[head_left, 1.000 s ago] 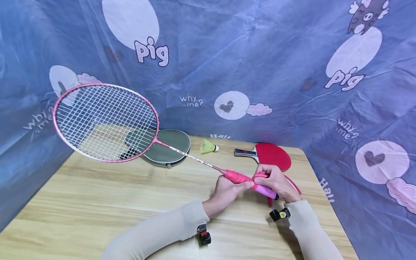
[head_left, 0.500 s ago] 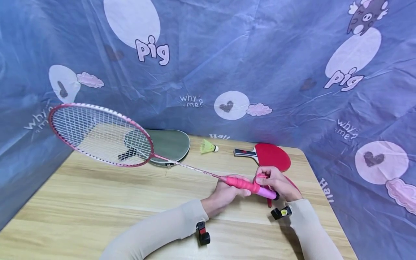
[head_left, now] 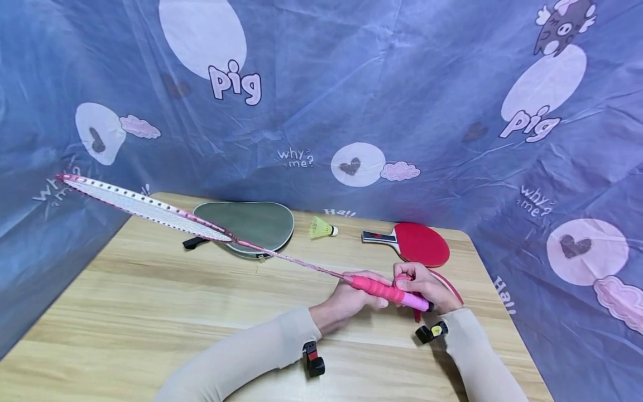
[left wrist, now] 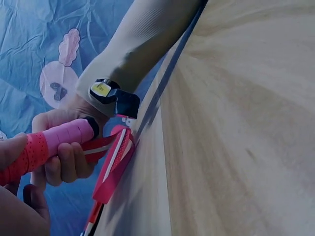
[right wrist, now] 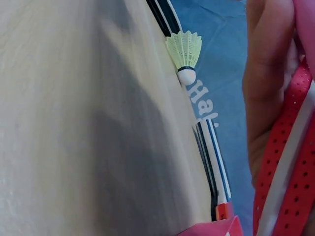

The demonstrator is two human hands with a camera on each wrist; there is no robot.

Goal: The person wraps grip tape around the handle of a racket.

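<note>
A pink and white badminton racket (head_left: 291, 258) is held above the table, its strung head pointing left and seen nearly edge-on. My left hand (head_left: 346, 301) grips the handle from below, thumb along its near side. Red perforated grip tape (left wrist: 35, 147) is wound round the upper handle. Towards the butt a lilac section (left wrist: 71, 133) shows, ending in a black cap. My right hand (head_left: 426, 283) pinches the tape at the edge of the winding. The tape's loose length (right wrist: 300, 182), with a white strip along it, hangs below this hand in folds down to the table.
A red table tennis bat (head_left: 424, 244) lies at the back right, with a yellow shuttlecock (head_left: 320, 228) left of it. Further left lies a dark green zipped case (head_left: 261, 223), partly behind the racket. A blue printed curtain (head_left: 311, 100) encloses the wooden table (head_left: 201, 312).
The racket has turned about its shaft, its head going from broad face to nearly edge-on and dropping lower. Both hands stay at the handle, the left now further beneath it.
</note>
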